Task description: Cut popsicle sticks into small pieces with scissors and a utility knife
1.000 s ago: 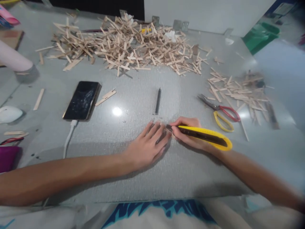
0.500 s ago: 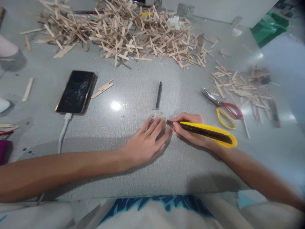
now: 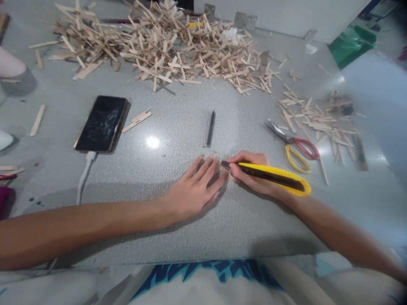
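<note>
My right hand (image 3: 252, 169) is closed around a yellow and black utility knife (image 3: 276, 178), its tip end pointing left. A small sliver of wooden stick (image 3: 231, 175) shows just below the knife's tip, between my two hands; most of it is hidden. My left hand (image 3: 199, 186) lies flat on the table with its fingers spread, the fingertips right beside the knife tip. Whether those fingers press on the wood I cannot tell. Above my hands lies a thin dark pen-like stick (image 3: 211, 129). Scissors (image 3: 291, 142) with one red and one yellow handle rest to the right.
A big heap of wooden sticks (image 3: 165, 51) spreads along the back of the grey table (image 3: 178, 237). A smaller pile of sticks (image 3: 318, 116) lies at the right. At the left are a phone (image 3: 101, 123) with a white cable (image 3: 84, 178) and two sticks (image 3: 136, 121). A green bin (image 3: 351, 45) stands beyond.
The view has turned slightly, so the scissors and right-hand pile appear a little further left. Both hands and the knife keep nearly the same place.
</note>
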### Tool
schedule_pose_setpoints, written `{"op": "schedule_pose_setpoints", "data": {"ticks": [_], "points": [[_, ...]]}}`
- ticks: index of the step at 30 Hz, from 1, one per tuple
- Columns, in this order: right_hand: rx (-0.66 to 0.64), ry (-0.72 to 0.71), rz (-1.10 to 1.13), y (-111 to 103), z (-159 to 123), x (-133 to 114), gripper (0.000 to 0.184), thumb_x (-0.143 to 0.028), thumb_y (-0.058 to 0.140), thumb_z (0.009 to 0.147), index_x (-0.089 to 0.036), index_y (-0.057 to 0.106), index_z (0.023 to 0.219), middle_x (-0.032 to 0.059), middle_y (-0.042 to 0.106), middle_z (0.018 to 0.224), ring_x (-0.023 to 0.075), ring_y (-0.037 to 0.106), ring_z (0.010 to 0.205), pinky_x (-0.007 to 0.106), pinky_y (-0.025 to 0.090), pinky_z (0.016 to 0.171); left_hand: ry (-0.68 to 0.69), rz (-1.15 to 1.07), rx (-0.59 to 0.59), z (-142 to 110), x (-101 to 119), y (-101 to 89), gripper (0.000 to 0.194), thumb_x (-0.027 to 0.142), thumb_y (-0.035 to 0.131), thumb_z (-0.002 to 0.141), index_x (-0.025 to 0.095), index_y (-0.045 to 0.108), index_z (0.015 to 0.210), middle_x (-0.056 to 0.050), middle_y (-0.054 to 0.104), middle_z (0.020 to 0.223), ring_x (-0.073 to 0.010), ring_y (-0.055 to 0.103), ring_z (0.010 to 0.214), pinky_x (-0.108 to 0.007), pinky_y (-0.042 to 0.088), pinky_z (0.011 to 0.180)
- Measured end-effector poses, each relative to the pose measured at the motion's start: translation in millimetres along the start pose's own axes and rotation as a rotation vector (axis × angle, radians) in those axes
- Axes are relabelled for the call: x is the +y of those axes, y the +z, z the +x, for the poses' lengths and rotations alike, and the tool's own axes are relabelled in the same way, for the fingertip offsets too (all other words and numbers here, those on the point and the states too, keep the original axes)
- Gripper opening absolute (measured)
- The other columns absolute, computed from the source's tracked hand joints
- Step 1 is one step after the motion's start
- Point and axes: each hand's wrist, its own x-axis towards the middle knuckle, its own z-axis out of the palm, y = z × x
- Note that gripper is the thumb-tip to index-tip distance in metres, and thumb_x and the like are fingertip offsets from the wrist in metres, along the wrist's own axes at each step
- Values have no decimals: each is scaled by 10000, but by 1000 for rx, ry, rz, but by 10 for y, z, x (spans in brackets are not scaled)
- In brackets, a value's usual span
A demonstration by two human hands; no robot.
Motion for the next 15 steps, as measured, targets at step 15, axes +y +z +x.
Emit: {"op": "schedule_pose_setpoints", "data": {"ticks": [15], "points": [[-26,6,62,-12,9,-27,178,-429,730,1088,-259,775,1057,-18,737,718,149,648,586,303,506,596,3,-36,19,1,-16,19,498,278,532,1179,70,508,1631,-311,574,1659,-455,495,1631,-653,492,1310]]}}
